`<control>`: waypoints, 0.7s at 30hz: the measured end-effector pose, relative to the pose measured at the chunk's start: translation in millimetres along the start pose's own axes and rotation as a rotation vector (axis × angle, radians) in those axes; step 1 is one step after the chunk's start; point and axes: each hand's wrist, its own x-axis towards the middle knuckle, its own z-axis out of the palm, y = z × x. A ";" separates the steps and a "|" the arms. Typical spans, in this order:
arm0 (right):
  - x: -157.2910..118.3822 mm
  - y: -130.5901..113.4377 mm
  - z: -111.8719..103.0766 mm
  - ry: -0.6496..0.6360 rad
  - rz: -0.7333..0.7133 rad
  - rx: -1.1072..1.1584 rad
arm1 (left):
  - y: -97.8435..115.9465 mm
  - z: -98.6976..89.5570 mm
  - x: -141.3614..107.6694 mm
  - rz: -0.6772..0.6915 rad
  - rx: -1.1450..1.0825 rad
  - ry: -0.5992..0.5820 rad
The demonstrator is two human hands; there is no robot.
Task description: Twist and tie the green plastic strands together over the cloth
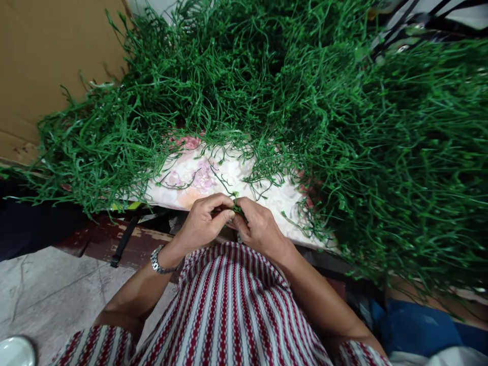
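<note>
Thin green plastic-looking stems [229, 86] with small tips lie in a large tangled heap on a floral cloth [186, 195]. My left hand [204, 221], with a metal watch at the wrist, is closed at the cloth's near edge, thumb and fingers pinching a small green stem piece [236, 207]. Touching it from the other side, my right hand [260, 223] is closed on the same green piece. The fingertips of both hands meet and hide most of it. A few loose stems [223, 180] lie on the cloth just beyond my hands.
A cardboard sheet [57, 66] stands at the upper left. Below the cloth's left edge are a worn wooden bench [110, 244] and a black strap [125, 241]. A white round container [17, 352] is at the bottom left. Blue fabric [419, 325] shows at the lower right.
</note>
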 end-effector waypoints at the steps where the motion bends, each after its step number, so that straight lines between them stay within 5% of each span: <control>1: 0.1 -0.8 0.4 -0.004 -0.004 0.010 | 0.8 0.8 -0.1 0.003 -0.009 0.017; 7: -0.6 -6.0 3.7 0.008 0.020 0.058 | -2.2 16.2 -9.5 -0.063 -0.106 0.169; 14: 3.7 -2.8 4.8 0.094 -0.175 0.107 | -7.5 35.2 -7.4 -0.301 -0.592 0.310; 21: 16.1 -9.1 17.7 0.197 -0.099 0.057 | -5.5 32.7 4.3 -0.225 -0.474 0.502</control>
